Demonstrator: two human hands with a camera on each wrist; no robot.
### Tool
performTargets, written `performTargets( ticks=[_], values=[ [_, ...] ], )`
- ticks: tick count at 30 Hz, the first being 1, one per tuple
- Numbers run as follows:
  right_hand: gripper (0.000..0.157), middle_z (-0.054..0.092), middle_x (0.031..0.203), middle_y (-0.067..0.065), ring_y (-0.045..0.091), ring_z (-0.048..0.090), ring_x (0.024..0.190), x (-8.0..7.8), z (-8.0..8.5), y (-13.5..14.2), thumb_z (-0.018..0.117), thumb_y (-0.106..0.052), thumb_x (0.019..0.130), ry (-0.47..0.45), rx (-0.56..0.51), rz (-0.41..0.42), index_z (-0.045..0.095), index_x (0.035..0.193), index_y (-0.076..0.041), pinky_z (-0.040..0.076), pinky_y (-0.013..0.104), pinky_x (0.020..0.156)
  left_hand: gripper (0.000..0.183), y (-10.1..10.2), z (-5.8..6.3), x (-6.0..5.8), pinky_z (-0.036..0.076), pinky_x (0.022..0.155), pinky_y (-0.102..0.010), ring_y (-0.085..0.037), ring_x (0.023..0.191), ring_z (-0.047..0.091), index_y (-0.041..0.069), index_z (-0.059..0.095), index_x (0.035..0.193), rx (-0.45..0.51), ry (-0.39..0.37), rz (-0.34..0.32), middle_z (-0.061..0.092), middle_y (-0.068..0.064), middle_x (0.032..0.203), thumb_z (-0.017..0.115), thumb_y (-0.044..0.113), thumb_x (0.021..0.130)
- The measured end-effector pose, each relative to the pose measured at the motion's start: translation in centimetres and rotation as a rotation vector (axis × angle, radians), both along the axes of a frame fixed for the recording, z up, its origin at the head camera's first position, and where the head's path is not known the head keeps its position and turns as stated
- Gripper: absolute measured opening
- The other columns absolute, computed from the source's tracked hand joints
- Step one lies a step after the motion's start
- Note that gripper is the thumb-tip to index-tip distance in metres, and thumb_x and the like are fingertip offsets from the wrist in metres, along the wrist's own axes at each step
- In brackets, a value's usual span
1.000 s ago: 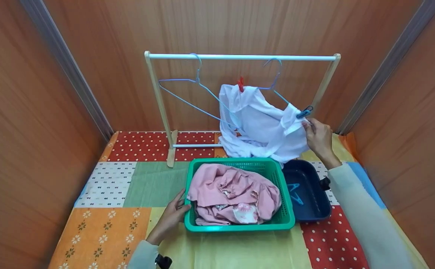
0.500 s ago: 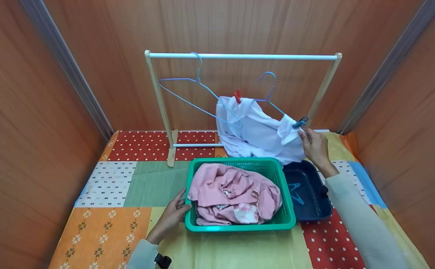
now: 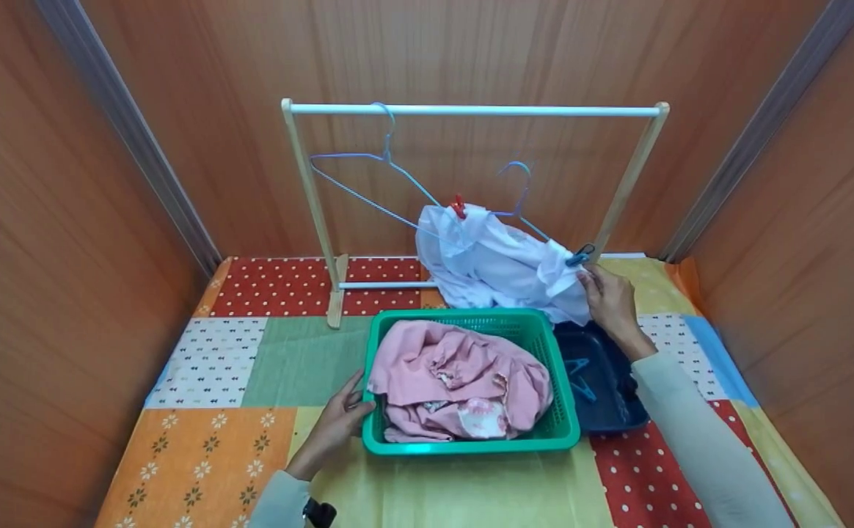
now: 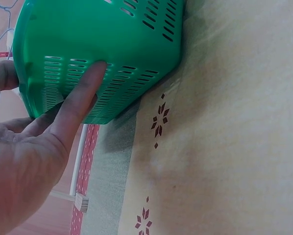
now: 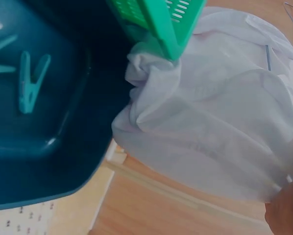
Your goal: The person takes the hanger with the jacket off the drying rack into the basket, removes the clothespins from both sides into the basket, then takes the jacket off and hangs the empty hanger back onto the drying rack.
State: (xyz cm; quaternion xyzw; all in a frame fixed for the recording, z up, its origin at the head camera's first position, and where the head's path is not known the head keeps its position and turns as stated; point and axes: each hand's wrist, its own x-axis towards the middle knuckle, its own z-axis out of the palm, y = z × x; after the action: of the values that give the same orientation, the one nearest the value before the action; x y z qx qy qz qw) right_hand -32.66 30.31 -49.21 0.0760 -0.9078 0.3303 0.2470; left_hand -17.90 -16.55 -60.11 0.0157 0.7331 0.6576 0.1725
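My right hand (image 3: 612,302) pinches the right end of a white garment (image 3: 497,260), just below a dark blue clothespin (image 3: 579,255). A red clothespin (image 3: 458,207) fastens the garment's left side to a blue wire hanger (image 3: 524,192), whose hook is off the rail and below it. In the right wrist view the garment's lower folds drape beside the dark blue bin (image 5: 63,171). My left hand (image 3: 342,414) holds the left side of a green basket (image 3: 471,448), thumb at the rim and fingers along the slotted outer wall. Pink clothing (image 3: 464,367) fills the basket.
A drying rack with a white rail (image 3: 456,111) stands behind the basket. Another wire hanger (image 3: 353,192) hangs on its left part. Light blue clothespins (image 5: 31,83) lie in the bin. Wood-look walls (image 3: 89,293) enclose the patchwork-covered table (image 3: 214,462).
The right hand has lowered the white garment and its hanger, drifting slightly left. The hanger's hook has come down from rail height. The left hand and basket have stayed put.
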Motion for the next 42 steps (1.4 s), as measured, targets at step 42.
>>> performTargets(
  ticks=[42],
  values=[
    [0.015,0.056,0.063,0.002,0.013,0.043,0.055,2.2,-3.8,-1.6,0.057,-0.022,0.093,0.01,0.093,0.137,0.068,0.094,-0.012,0.032,0.025,0.052,0.071,0.0,-0.2,0.0,0.056,0.075,-0.036,-0.026,0.107,0.062,0.022,0.009,0.151,-0.004,0.015,0.009,0.039,-0.021,0.145,0.052,0.03,0.095]
  ],
)
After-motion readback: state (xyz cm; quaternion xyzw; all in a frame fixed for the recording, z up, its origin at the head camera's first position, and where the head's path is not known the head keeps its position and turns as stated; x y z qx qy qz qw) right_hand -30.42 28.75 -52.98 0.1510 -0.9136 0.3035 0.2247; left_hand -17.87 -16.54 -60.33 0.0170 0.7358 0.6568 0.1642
